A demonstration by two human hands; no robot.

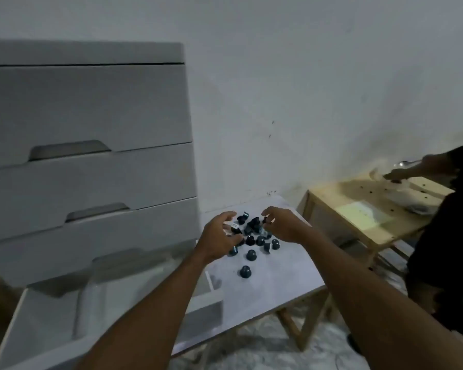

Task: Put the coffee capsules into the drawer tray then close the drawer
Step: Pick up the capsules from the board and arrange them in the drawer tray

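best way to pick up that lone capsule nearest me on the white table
Take the lone capsule by its sloping sides, a thumb and finger on opposite flanks, coming straight down from above. It seems to stand dome up with the wider rim on the table, and it sits apart from the pile, so nothing crowds the grip. The right hand looks about as near as the left hand.

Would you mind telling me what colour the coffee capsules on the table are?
The coffee capsules are dark blue-black, seen best in the head view.
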